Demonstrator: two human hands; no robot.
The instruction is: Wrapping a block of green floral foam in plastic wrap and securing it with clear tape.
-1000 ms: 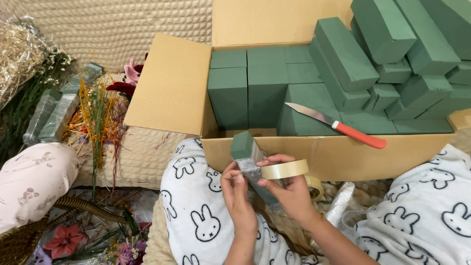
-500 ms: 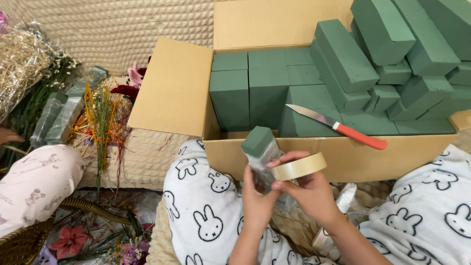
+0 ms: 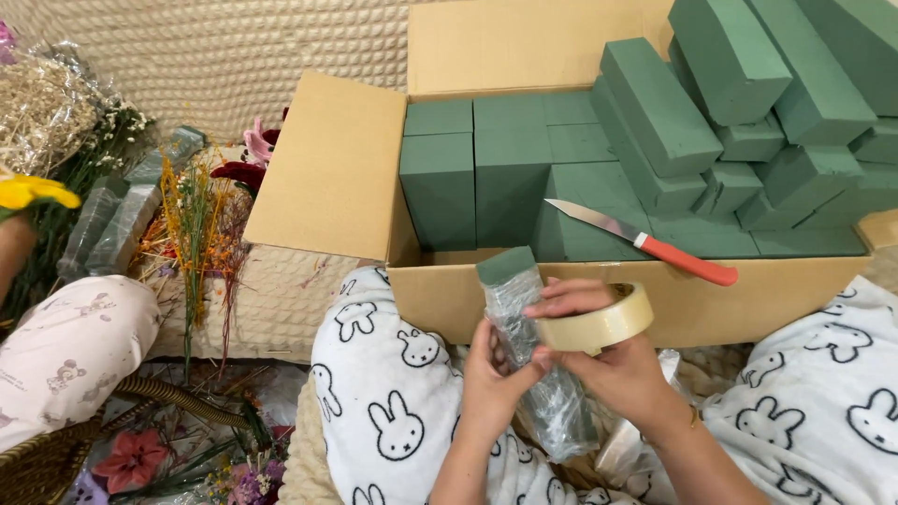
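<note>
In my lap I hold a green foam block wrapped in clear plastic (image 3: 524, 318), standing nearly upright. My left hand (image 3: 491, 374) grips its lower left side. My right hand (image 3: 608, 360) holds a roll of pale tape (image 3: 599, 323) against the block's right side, fingers hooked over the roll. The block's bare green top sticks out above the wrap.
An open cardboard box (image 3: 430, 290) in front of me is packed with green foam bricks (image 3: 655, 103). A red-handled knife (image 3: 645, 245) lies on them. Dried flowers (image 3: 192, 224) and wrapped bundles lie left; another person's knee (image 3: 70, 346) is at lower left.
The wrapped block and both hands have shifted slightly to the right and upward, and the tape roll has tilted against the block.
</note>
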